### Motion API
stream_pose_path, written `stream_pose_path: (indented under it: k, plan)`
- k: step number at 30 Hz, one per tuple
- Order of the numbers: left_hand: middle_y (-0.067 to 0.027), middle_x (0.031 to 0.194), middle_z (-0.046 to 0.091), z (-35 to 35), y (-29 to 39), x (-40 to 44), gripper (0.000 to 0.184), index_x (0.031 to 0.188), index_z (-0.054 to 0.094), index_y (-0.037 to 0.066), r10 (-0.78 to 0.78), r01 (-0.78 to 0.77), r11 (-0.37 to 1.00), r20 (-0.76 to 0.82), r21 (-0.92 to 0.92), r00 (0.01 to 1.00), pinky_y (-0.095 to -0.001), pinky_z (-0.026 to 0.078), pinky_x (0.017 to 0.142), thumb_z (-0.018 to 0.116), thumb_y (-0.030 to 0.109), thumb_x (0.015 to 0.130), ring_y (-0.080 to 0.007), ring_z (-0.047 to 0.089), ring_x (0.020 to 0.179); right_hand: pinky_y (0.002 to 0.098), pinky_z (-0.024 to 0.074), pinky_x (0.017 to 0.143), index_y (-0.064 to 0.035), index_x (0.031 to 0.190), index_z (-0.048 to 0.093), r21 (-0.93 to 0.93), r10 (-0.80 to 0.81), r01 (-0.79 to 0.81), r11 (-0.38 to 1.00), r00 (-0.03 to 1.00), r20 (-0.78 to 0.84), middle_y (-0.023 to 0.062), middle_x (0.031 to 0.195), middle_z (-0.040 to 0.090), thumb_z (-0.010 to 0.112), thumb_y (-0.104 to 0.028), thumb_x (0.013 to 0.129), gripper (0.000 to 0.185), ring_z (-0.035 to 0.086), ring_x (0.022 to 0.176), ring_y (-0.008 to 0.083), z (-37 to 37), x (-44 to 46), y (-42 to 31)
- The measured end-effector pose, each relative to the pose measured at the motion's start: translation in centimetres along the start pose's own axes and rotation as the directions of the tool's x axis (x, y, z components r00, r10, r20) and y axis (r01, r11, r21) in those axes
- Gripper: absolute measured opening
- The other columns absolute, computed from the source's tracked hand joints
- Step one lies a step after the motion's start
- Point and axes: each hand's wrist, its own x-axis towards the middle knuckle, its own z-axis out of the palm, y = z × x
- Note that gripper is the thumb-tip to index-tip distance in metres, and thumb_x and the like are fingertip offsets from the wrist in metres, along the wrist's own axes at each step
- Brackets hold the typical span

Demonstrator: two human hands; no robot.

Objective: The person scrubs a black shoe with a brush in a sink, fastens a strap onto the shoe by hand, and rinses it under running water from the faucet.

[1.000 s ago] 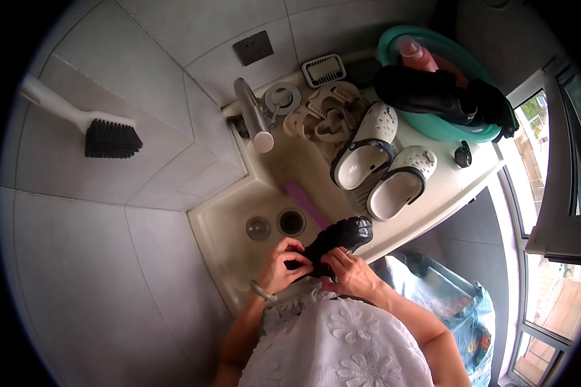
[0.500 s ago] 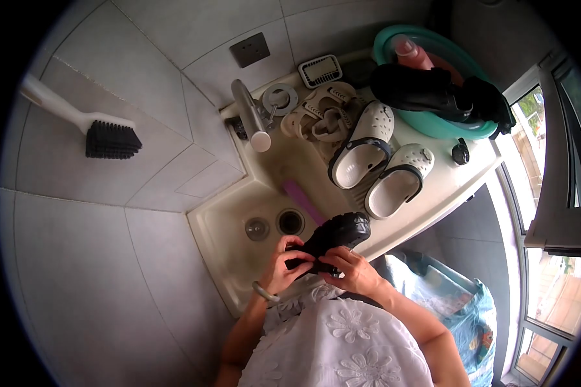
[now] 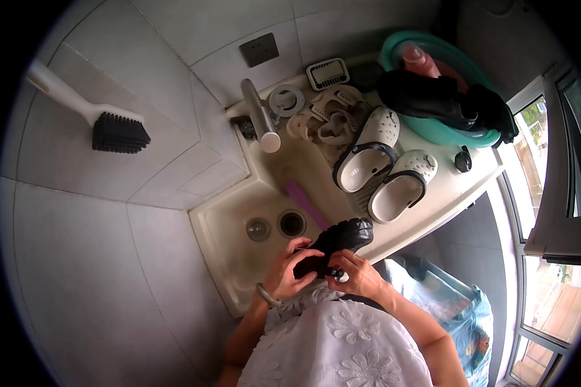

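A black shoe (image 3: 345, 236) with a chunky ridged sole is held close to my body, above the front edge of the sink. My left hand (image 3: 289, 271) grips its near left end, thumb and fingers curved around it. On the other side, my right hand (image 3: 358, 276) pinches at the shoe's near part, where a small shiny piece shows, perhaps a buckle. My fingers partly hide the upper. Just beyond the shoe, a purple strip-like object (image 3: 305, 203) leans in the sink (image 3: 223, 258).
White clogs (image 3: 410, 184) and beige sandals (image 3: 329, 116) sit on the ribbed counter right of the faucet (image 3: 261, 119). A green basin (image 3: 432, 132) holds a pink bottle and black shoes. A brush (image 3: 119, 132) hangs on the left wall. A blue patterned cloth (image 3: 452, 309) is at right.
The shoe has shifted slightly down and turned a little in my hands. My left fingers have spread further around it, and my right fingers have moved along its near part.
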Motion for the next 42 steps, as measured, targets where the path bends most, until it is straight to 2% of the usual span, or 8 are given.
stream_pose_path:
  k: [2, 16, 25, 31, 33, 35, 38, 42]
  plan:
    - [-0.0097, 0.125, 0.048, -0.1, 0.0, 0.1, 0.046, 0.11, 0.065, 0.017, 0.076, -0.077, 0.995, 0.024, 0.058, 0.997, -0.0399, 0.043, 0.094, 0.076, 0.012, 0.066, -0.0292, 0.052, 0.115, 0.034, 0.0563, 0.069, -0.0026, 0.095, 0.058, 0.034, 0.025, -0.025, 0.999, 1.0, -0.003, 0.012, 0.1, 0.058, 0.074, -0.007, 0.068, 0.032, 0.065, 0.081, 0.0269, 0.1, 0.1, 0.0]
    - [-0.0101, 0.123, 0.048, 0.2, -0.8, 0.5, 0.037, 0.099, 0.071, 0.016, 0.075, -0.074, 0.997, 0.037, -0.031, 0.996, -0.0384, 0.047, 0.094, 0.083, 0.013, 0.064, -0.0279, 0.054, 0.11, 0.0351, 0.0528, 0.072, -0.0012, 0.089, 0.06, 0.224, 0.126, -0.142, 0.964, 0.988, 0.084, 0.0114, 0.094, 0.057, 0.072, 0.0, 0.07, 0.023, 0.063, 0.08, 0.0281, -1.3, 1.1, -1.0]
    - [-0.0094, 0.123, 0.048, 0.4, -1.6, 0.4, 0.036, 0.098, 0.073, 0.019, 0.041, -0.039, 0.997, 0.031, -0.07, 0.999, -0.0385, 0.047, 0.095, 0.084, 0.019, 0.064, -0.0269, 0.054, 0.11, 0.0347, 0.0509, 0.073, -0.0031, 0.09, 0.063, 0.25, 0.049, -0.084, 0.964, 0.988, 0.145, 0.0104, 0.096, 0.059, 0.066, 0.007, 0.075, 0.018, 0.061, 0.085, 0.0269, -2.9, 1.0, 0.4]
    - [-0.0119, 0.124, 0.044, -0.1, 0.3, 0.7, 0.034, 0.093, 0.072, 0.014, 0.088, -0.09, 0.993, 0.029, 0.074, 0.996, -0.0399, 0.044, 0.095, 0.086, 0.023, 0.064, -0.0289, 0.052, 0.112, 0.0308, 0.0516, 0.072, -0.0021, 0.094, 0.065, 0.294, 0.08, -0.123, 0.948, 0.985, 0.154, 0.0084, 0.093, 0.06, 0.065, 0.006, 0.078, 0.018, 0.064, 0.079, 0.0201, -2.6, 1.3, 0.5]
    - [-0.0071, 0.124, 0.047, -0.1, 1.7, 0.6, 0.029, 0.089, 0.07, 0.015, 0.066, -0.047, 0.966, -0.067, 0.254, 0.996, -0.0414, 0.045, 0.092, 0.083, 0.024, 0.065, -0.029, 0.048, 0.116, 0.0303, 0.0512, 0.069, -0.0023, 0.095, 0.065, 0.329, 0.22, -0.243, 0.913, 0.97, 0.106, 0.0091, 0.088, 0.06, 0.065, 0.006, 0.079, 0.018, 0.063, 0.075, 0.0199, -1.8, 1.5, -0.1]
    - [-0.0065, 0.117, 0.056, 0.1, 0.9, 0.6, 0.025, 0.091, 0.069, 0.011, 0.13, -0.105, 0.963, -0.086, 0.249, 0.988, -0.0392, 0.046, 0.085, 0.079, 0.02, 0.071, -0.0273, 0.055, 0.106, 0.0305, 0.0505, 0.066, -0.0013, 0.097, 0.064, 0.314, 0.224, -0.231, 0.921, 0.973, 0.057, 0.0098, 0.085, 0.06, 0.066, 0.004, 0.079, 0.018, 0.062, 0.07, 0.0197, -0.8, 1.6, 0.0]
    - [-0.0095, 0.095, 0.065, 0.3, 0.7, 0.6, 0.011, 0.089, 0.065, -0.004, -0.02, 0.001, 0.997, -0.266, -0.071, 0.964, -0.0284, 0.048, 0.07, 0.065, 0.006, 0.085, -0.0188, 0.06, 0.079, 0.0314, 0.0502, 0.064, 0.0, 0.104, 0.062, 0.213, 0.144, -0.13, 0.968, 0.988, -0.054, 0.0105, 0.086, 0.059, 0.07, -0.002, 0.079, 0.026, 0.06, 0.07, 0.0207, 0.0, 1.7, 0.4]
    - [-0.0069, 0.094, 0.063, 0.3, 0.5, 0.0, 0.015, 0.095, 0.062, -0.005, -0.174, 0.136, 0.974, -0.205, -0.183, 0.963, -0.0238, 0.045, 0.069, 0.059, 0.008, 0.091, -0.0112, 0.056, 0.079, 0.0323, 0.0508, 0.062, -0.0032, 0.107, 0.063, 0.209, 0.212, -0.196, 0.958, 0.976, -0.057, 0.01, 0.084, 0.056, 0.076, -0.009, 0.075, 0.035, 0.06, 0.069, 0.0217, 0.5, 2.3, -0.9]
